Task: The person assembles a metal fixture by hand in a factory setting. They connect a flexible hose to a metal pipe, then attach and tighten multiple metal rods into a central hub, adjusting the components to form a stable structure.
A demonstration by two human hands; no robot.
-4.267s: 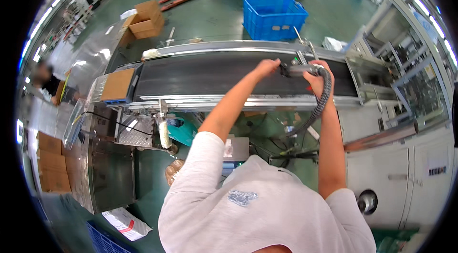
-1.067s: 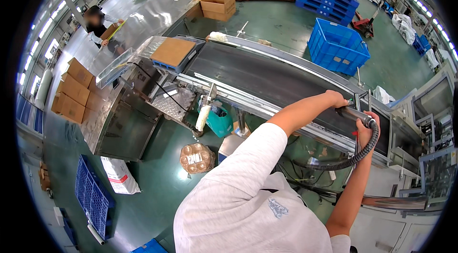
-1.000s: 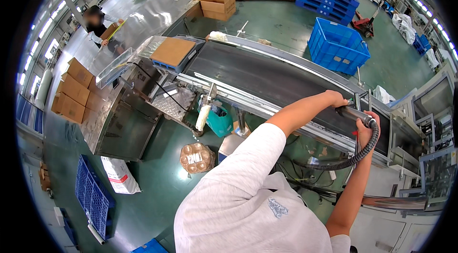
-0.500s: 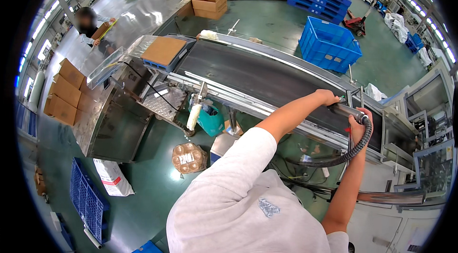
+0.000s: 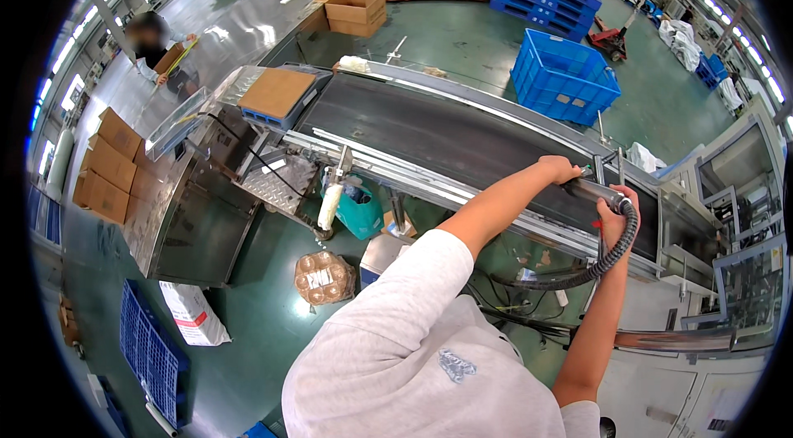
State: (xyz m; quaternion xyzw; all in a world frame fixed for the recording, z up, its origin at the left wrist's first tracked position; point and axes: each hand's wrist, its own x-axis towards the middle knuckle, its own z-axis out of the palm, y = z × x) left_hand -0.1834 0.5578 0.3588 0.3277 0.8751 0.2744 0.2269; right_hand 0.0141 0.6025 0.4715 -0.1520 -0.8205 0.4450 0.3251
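A metal cylindrical head (image 5: 596,191) with a ribbed black hose (image 5: 625,241) on its right end sits over the right part of the conveyor belt (image 5: 413,120). My right hand (image 5: 614,216) wraps round the hose end of this cylinder from the near side. At its other end my left hand (image 5: 557,169) is closed, fingers curled near a small green part beside a metal bracket (image 5: 598,167). What the left fingers grip is hidden. A bit of red shows next to my right hand.
Aluminium rails edge the belt, and a machine with glass doors (image 5: 753,289) stands at its right end. Beyond the belt is a blue crate (image 5: 563,78). A cardboard-topped box (image 5: 279,92) lies at the belt's left end. Cables run below; a person (image 5: 150,41) stands far left.
The view has shifted slightly, so the surroundings sit a little further left. Both hands stay at the metal cylinder with nearly the same hold.
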